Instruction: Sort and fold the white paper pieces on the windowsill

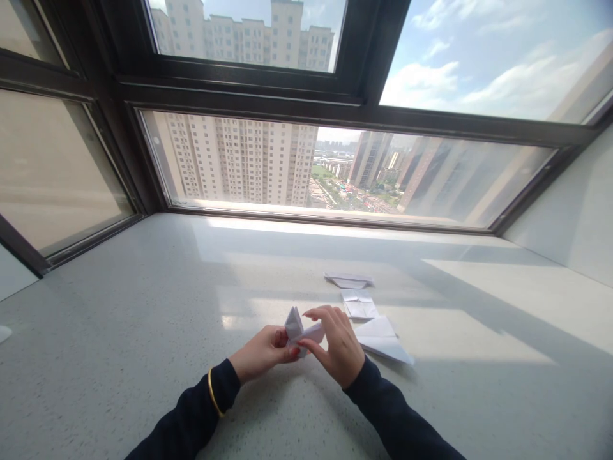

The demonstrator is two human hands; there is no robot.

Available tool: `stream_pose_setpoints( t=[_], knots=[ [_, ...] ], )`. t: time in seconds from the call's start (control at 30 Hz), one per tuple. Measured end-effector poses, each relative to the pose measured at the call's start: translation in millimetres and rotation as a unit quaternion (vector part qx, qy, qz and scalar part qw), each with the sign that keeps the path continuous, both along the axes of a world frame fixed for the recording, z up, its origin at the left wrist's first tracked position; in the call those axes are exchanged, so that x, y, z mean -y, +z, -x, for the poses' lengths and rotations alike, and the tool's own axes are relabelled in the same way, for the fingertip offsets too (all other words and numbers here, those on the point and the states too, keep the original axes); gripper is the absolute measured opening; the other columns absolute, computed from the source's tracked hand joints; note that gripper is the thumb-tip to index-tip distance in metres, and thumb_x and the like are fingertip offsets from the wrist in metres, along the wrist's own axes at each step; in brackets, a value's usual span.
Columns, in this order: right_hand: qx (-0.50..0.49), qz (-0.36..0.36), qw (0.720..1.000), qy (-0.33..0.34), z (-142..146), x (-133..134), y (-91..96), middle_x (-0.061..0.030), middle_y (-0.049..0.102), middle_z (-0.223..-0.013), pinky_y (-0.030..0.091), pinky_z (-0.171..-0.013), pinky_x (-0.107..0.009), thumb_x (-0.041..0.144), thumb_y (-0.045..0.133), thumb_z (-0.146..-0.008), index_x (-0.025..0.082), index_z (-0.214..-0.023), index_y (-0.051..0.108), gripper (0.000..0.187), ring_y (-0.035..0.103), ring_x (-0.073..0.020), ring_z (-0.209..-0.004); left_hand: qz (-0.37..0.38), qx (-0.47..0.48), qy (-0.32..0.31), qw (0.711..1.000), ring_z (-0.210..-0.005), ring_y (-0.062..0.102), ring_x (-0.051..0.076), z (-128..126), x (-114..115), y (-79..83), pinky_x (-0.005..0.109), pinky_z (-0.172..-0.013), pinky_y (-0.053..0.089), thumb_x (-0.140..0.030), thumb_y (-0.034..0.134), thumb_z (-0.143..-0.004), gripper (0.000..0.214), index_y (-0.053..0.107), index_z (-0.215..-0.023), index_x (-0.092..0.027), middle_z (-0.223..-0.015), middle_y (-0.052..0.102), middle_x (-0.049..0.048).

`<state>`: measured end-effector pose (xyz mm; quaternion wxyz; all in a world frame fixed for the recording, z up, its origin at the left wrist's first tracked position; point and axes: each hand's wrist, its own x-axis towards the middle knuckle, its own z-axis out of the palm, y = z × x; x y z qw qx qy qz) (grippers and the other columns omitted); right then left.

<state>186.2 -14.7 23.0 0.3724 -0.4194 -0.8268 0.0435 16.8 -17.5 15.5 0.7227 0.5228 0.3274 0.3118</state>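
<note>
A small piece of folded white paper (294, 322) is held up between my hands, just above the speckled sill. My left hand (268, 351) pinches its lower left side, with the thumb in front. On the other side, my right hand (335, 342) has thumb and fingers around a flap on the right of the same paper. One pointed part stands up at the left of it. The fingers hide some of the folds.
Right of my hands lie a folded paper piece with a pointed corner (383, 338), a square folded paper (360, 305) and a flat boat-shaped folded paper (348, 280). The pale stone sill (143, 332) ends at a dark-framed window (335, 220). A white wall stands at the right.
</note>
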Motion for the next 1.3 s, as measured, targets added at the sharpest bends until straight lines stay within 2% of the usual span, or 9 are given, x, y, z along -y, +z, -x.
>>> stream_pose_setpoints(
  t=[0.07, 0.17, 0.3, 0.37, 0.53, 0.73, 1.0, 1.17, 1.3],
  knots=[
    [-0.11, 0.005, 0.993, -0.029, -0.9, -2.7, -2.9, -0.008, 0.05, -0.092, 0.042, -0.059, -0.032, 0.03, 0.06, -0.07, 0.018, -0.11, 0.04, 0.047, 0.048, -0.0171, -0.068, -0.002, 0.011, 0.044, 0.999, -0.081, 0.054, 0.018, 0.2, -1.6, -0.8, 0.03, -0.077, 0.039, -0.034, 0.066, -0.062, 0.031, 0.062, -0.085, -0.014, -0.08, 0.062, 0.0031],
    [-0.226, 0.105, 0.968, -0.034, -1.1, -6.2, -6.0, -0.0061, 0.049, -0.09, 0.044, -0.049, -0.027, 0.037, 0.062, -0.067, 0.018, -0.117, 0.035, 0.059, 0.046, -0.0114, -0.054, -0.019, 0.024, 0.067, 0.997, -0.087, 0.054, 0.021, 0.0, -3.9, -3.0, 0.036, -0.082, 0.039, -0.033, 0.066, -0.063, 0.035, 0.06, -0.091, -0.013, -0.087, 0.063, 0.0057],
    [-0.242, 0.217, 0.945, 0.017, 1.7, -4.2, -5.5, -0.0016, 0.056, -0.069, 0.043, -0.047, -0.025, 0.036, 0.057, -0.072, 0.017, -0.085, 0.056, 0.024, 0.048, -0.0112, -0.051, -0.091, 0.001, 0.036, 0.995, -0.092, 0.053, 0.023, -2.4, -4.1, -6.1, 0.039, -0.085, 0.038, -0.032, 0.06, -0.069, 0.032, 0.058, -0.094, -0.013, -0.096, 0.061, 0.0088],
    [-0.217, 0.188, 0.958, 0.021, 3.9, -0.5, -3.5, -0.0013, 0.056, -0.064, 0.042, -0.049, -0.024, 0.032, 0.055, -0.074, 0.017, -0.073, 0.057, 0.015, 0.049, -0.0119, -0.052, -0.132, -0.008, 0.075, 0.988, -0.102, 0.048, 0.024, -3.7, -2.8, -6.3, 0.039, -0.09, 0.034, -0.03, 0.06, -0.07, 0.037, 0.054, -0.103, -0.016, -0.109, 0.055, 0.0098],
    [-0.153, 0.087, 0.983, 0.045, 10.4, 7.9, -3.8, -0.0019, 0.054, -0.066, 0.041, -0.05, -0.023, 0.02, 0.048, -0.077, 0.017, -0.07, 0.055, 0.01, 0.047, -0.0114, -0.055, -0.172, 0.013, 0.187, 0.967, -0.116, 0.036, 0.022, -4.8, 1.0, 0.7, 0.037, -0.096, 0.028, -0.027, 0.059, -0.072, 0.05, 0.039, -0.117, -0.021, -0.123, 0.045, 0.0102],
    [-0.104, 0.125, 0.985, 0.059, 18.0, 7.4, -17.1, -0.0005, 0.053, -0.066, 0.04, -0.049, -0.021, 0.014, 0.05, -0.074, 0.018, -0.07, 0.054, 0.007, 0.047, -0.0099, -0.052, -0.144, -0.034, 0.21, 0.966, -0.095, 0.054, 0.021, -9.7, 2.0, -0.2, 0.036, -0.085, 0.039, -0.028, 0.055, -0.073, 0.028, 0.052, -0.099, -0.016, -0.098, 0.06, 0.0091],
    [-0.141, 0.138, 0.98, 0.039, 19.7, 8.2, -14.5, -0.0013, 0.056, -0.069, 0.042, -0.051, -0.021, 0.016, 0.05, -0.073, 0.017, -0.084, 0.052, 0.011, 0.048, -0.0102, -0.052, -0.15, -0.048, 0.221, 0.963, -0.086, 0.056, 0.018, -11.4, 5.0, 2.8, 0.032, -0.077, 0.044, -0.026, 0.051, -0.074, 0.022, 0.053, -0.093, -0.016, -0.092, 0.06, 0.0063],
    [-0.087, 0.168, 0.982, 0.015, 18.9, 3.1, -18.4, 0.0009, 0.052, -0.055, 0.039, -0.048, -0.022, 0.023, 0.053, -0.072, 0.017, -0.061, 0.052, 0.012, 0.045, -0.0107, -0.048, -0.128, -0.061, 0.208, 0.968, -0.085, 0.056, 0.019, -10.4, 2.6, 0.2, 0.032, -0.076, 0.042, -0.025, 0.053, -0.071, 0.019, 0.055, -0.087, -0.015, -0.086, 0.061, 0.0061],
    [-0.091, 0.136, 0.986, 0.024, 18.3, 3.3, -18.1, -0.0014, 0.054, -0.058, 0.04, -0.05, -0.023, 0.022, 0.048, -0.074, 0.017, -0.062, 0.053, 0.014, 0.048, -0.0121, -0.052, -0.144, -0.05, 0.212, 0.965, -0.085, 0.056, 0.019, -10.9, 2.6, -0.4, 0.031, -0.076, 0.042, -0.025, 0.052, -0.072, 0.018, 0.055, -0.087, -0.016, -0.086, 0.061, 0.0051]
  ],
)
